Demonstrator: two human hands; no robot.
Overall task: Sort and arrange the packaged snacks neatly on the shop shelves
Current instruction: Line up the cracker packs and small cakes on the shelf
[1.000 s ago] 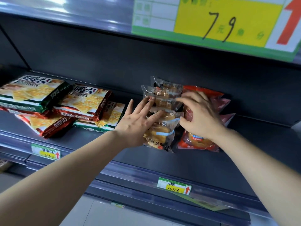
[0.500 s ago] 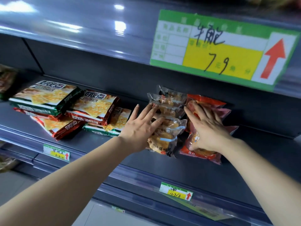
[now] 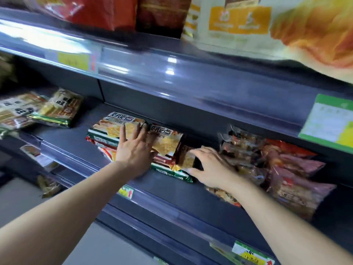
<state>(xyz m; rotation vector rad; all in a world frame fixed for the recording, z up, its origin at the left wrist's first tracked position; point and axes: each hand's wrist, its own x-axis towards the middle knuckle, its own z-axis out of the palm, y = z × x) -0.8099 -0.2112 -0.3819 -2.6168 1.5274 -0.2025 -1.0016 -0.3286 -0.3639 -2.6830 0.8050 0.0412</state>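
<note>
Cracker packs [image 3: 116,129] lie in a loose, overlapping heap on the middle shelf [image 3: 72,142], a green-edged one on top at the left and a red-edged pack [image 3: 168,139] leaning against it on the right. The person's left hand [image 3: 133,152] lies flat over the seam between those two, fingers straight and spread, pressing down and gripping nothing. Just beside it the right hand [image 3: 212,169] reaches in from the right to a smaller cracker pack [image 3: 187,159] tucked under the red-edged one – its fingers lie over the pack's top edge and the thumb sits low by a green-edged pack [image 3: 172,174] at the bottom of the heap, but with the blur I cannot tell whether it pinches the pack or only touches it. To the right of that hand stand clear-wrapped pastry packs [image 3: 240,148], and beyond them red and pink packets [image 3: 294,169] slump toward the shelf's front. Farther left on the same shelf, well apart from the hands, lies another blurred pile of cracker bags [image 3: 57,108]. A small price tag [image 3: 126,191] is on the shelf's front rail below the left wrist, a big green and yellow sign [image 3: 328,123] hangs from the shelf above – and large snack bags [image 3: 238,22] stand on that upper shelf.
</note>
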